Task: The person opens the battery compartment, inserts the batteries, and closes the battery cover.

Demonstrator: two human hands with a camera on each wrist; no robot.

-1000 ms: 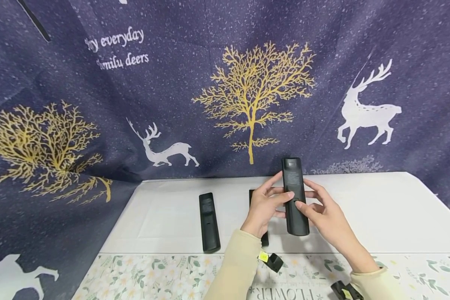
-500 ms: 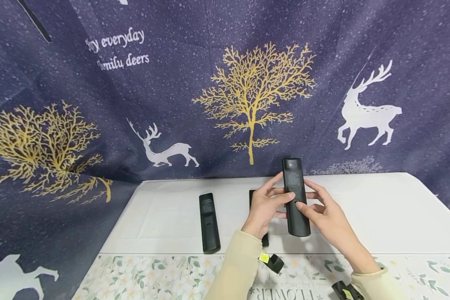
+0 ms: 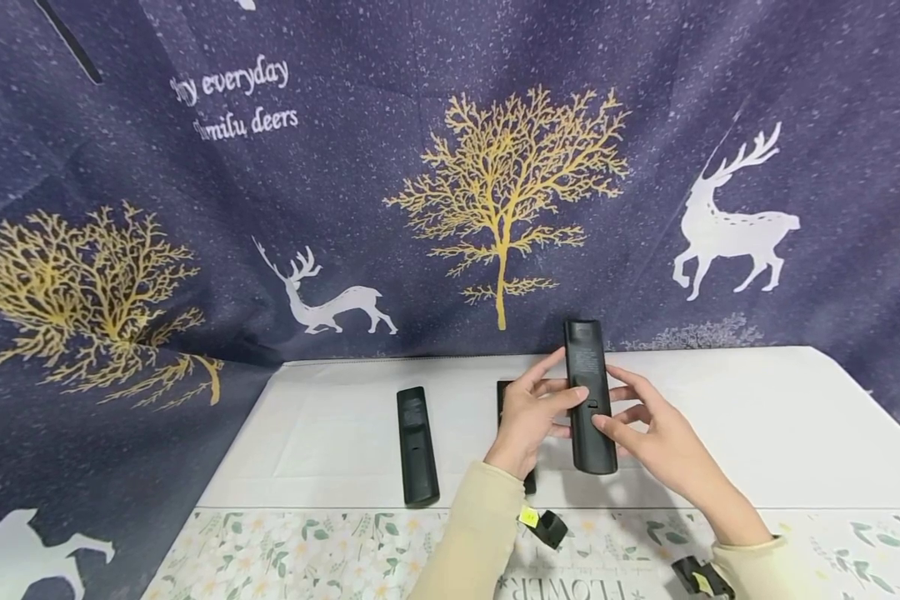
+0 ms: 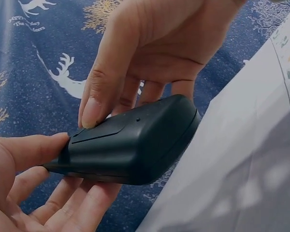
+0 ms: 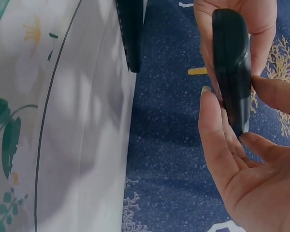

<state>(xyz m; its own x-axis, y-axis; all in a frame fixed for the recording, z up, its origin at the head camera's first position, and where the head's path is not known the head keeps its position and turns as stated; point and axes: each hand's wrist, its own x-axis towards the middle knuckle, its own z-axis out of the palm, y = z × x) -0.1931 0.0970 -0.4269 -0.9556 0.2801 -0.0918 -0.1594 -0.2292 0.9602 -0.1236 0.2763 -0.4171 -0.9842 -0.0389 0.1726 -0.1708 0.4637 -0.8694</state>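
Note:
A black remote control [image 3: 592,450] is held up between both hands, back side toward the head camera, with small print and a latch showing. The left hand [image 3: 528,408] grips its left edge, thumb on the back and fingers behind. The right hand [image 3: 663,437] holds the other edge, its thumb on the battery cover just below the latch. Seen from the left wrist, the remote's rounded end [image 4: 154,140] shows, and the cover's seam is visible near the right thumb [image 4: 93,111]. In the right wrist view the remote [image 5: 230,48] appears edge-on.
A second black remote [image 3: 418,450] lies on the white table [image 3: 322,450] to the left. Another remote [image 3: 530,482] is mostly hidden behind the left hand. Black pieces with yellow labels [image 3: 528,514] sit at both sleeves. A dark patterned curtain [image 3: 345,208] hangs behind.
The right thumb has slid down a little from the latch, leaving the latch in view. The remote has tilted slightly; the left hand stays nearly still.

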